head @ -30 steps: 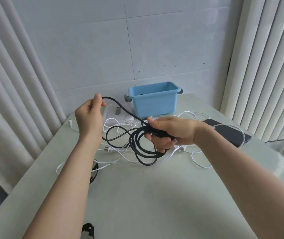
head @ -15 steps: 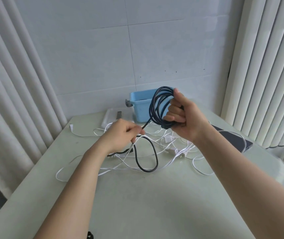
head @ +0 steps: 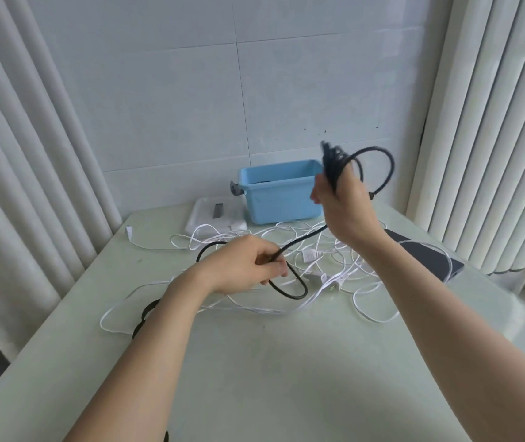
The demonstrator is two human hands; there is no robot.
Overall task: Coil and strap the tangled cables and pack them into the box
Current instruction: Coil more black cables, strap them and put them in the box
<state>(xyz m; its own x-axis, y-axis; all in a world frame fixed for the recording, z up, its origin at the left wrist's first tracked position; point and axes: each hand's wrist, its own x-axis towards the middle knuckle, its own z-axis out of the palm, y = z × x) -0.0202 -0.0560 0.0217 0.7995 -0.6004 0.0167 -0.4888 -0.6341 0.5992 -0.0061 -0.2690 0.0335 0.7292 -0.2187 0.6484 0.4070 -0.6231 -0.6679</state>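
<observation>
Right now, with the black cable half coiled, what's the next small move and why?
Probably bring the left hand up to the right hand and lay another loop of the black cable onto the coil. The right hand grips a raised bundle, while slack runs down to the left hand's pinch and loops on the table among the white cables.

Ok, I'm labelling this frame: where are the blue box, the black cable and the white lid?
blue box (head: 282, 204), head view, on its front wall.
black cable (head: 333, 167), head view, on the coiled bundle held up.
white lid (head: 201, 219), head view, on its flat top.
</observation>
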